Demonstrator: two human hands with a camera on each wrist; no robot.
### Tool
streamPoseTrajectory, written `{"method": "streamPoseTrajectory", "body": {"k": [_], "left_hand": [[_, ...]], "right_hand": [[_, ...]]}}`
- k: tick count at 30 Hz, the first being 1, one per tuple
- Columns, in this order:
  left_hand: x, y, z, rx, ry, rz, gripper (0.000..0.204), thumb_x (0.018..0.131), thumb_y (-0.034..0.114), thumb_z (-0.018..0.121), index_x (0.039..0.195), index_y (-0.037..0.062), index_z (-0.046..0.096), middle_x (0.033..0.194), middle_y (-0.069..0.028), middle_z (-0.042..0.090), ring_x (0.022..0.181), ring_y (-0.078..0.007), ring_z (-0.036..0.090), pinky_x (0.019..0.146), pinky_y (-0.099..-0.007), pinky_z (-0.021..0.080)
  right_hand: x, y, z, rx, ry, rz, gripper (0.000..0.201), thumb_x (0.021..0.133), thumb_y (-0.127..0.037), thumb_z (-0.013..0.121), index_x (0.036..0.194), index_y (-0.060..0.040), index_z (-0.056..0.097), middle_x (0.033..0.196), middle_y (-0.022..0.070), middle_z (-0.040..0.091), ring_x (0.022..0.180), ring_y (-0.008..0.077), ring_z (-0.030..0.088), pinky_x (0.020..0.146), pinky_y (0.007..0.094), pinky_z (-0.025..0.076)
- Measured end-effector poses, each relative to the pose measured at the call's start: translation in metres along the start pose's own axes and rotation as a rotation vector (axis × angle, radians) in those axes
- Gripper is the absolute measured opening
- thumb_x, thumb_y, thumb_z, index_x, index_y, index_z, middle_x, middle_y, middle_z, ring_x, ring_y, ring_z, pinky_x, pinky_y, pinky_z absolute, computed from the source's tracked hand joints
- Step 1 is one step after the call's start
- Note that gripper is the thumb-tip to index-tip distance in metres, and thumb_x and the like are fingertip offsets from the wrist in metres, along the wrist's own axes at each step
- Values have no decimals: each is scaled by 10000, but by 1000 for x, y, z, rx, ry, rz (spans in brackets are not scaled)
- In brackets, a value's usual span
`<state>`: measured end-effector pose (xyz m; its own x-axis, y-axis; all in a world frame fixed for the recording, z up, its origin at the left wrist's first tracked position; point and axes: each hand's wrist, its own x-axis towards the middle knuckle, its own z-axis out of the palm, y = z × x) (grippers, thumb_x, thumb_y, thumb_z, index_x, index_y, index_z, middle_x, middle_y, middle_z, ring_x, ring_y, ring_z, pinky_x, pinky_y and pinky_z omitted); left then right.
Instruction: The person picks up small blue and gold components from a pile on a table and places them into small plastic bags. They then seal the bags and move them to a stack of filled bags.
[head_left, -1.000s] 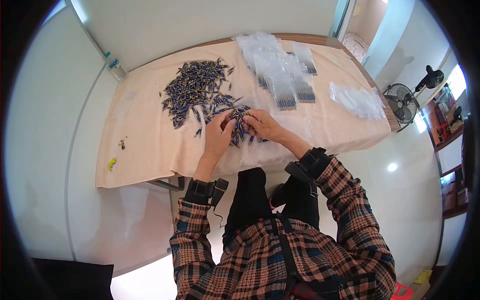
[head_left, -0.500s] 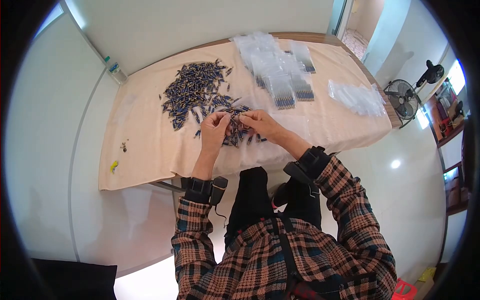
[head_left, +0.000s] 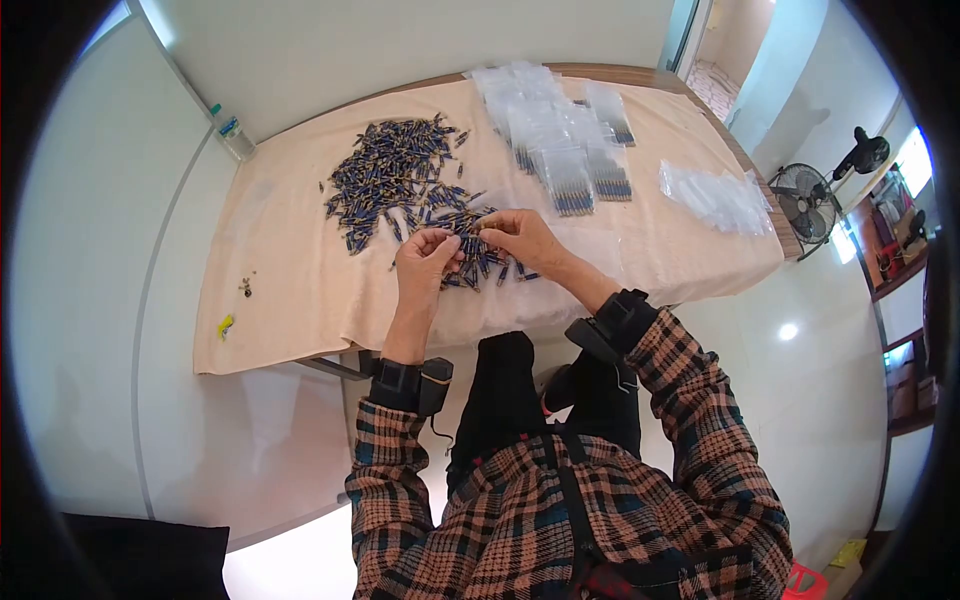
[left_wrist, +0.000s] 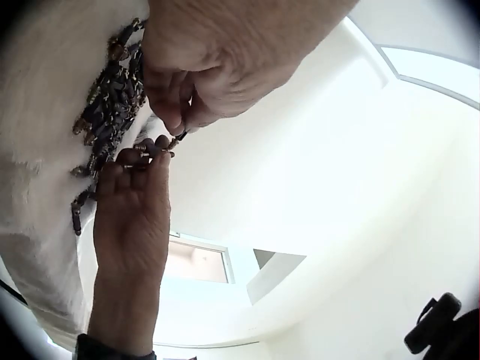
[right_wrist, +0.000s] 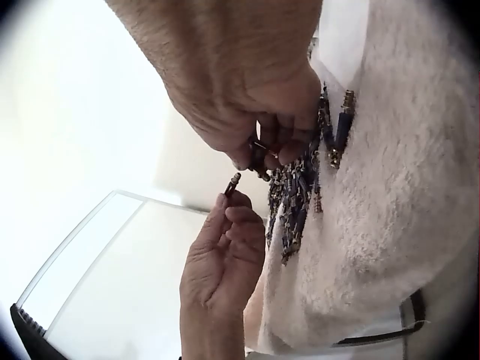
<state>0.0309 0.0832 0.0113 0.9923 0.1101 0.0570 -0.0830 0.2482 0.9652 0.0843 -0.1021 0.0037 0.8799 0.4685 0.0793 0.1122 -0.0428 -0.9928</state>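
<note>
The left hand (head_left: 424,268) and right hand (head_left: 527,245) face each other just above a small heap of blue-and-brass pieces (head_left: 482,268). In the right wrist view, the left hand (right_wrist: 223,262) pinches a slim dark piece with a brass-coloured tip (right_wrist: 233,182) between thumb and finger. The right hand (right_wrist: 240,82) curls its fingers round several similar pieces (right_wrist: 259,159). Small metallic parts also show at the right hand's fingertips in the left wrist view (left_wrist: 133,217). A larger pile of the pieces (head_left: 385,170) lies behind the hands, to the left.
Filled clear bags (head_left: 573,190) lie at the back of the cloth-covered table (head_left: 290,290). Flat clear bags (head_left: 712,200) lie at the right. A bottle (head_left: 231,130) stands at the far left corner; small brass bits (head_left: 246,288) and a yellow item (head_left: 226,326) lie at the left.
Both hands have risen slightly from the small heap. The left hand has turned and moved a little left, and its thumb and finger now pinch near the right hand's fingertips.
</note>
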Motion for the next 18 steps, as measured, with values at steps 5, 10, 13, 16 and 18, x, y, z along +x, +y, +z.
{"method": "streamPoseTrajectory", "body": {"k": [5,10,13,16,18], "left_hand": [[1,-9,4,-135,64,-27,133,872,144,683,909,31,623,755,-29,648,588,-68,584,507,-180,448],[3,-21,12,-161,92,-17,141,887,185,675,903,57,618,737,-11,634,564,-58,543,492,-169,409],[4,-25,12,-165,106,-16,143,896,194,667,904,62,610,752,-14,636,580,-65,546,510,-182,418],[4,-24,11,-167,120,-34,145,907,193,657,910,60,598,798,-29,647,624,-81,572,550,-212,453],[4,-23,12,-193,103,-12,154,903,195,662,912,56,597,780,-28,642,618,-81,572,545,-208,453]], "right_hand": [[0,-3,7,109,44,30,226,905,-111,625,1095,7,648,828,-12,643,658,40,549,570,187,459],[-4,-10,11,191,69,-9,233,889,-128,638,1055,34,647,802,17,656,653,54,582,567,200,514],[-7,-14,7,173,51,21,243,893,-138,632,1063,35,643,810,24,662,651,63,591,542,201,512],[-9,-17,6,155,49,45,255,905,-156,619,1084,25,640,833,21,663,665,66,599,535,200,504],[-10,-20,8,135,61,65,271,924,-181,599,1119,4,637,869,10,660,698,62,603,545,198,491]]}}
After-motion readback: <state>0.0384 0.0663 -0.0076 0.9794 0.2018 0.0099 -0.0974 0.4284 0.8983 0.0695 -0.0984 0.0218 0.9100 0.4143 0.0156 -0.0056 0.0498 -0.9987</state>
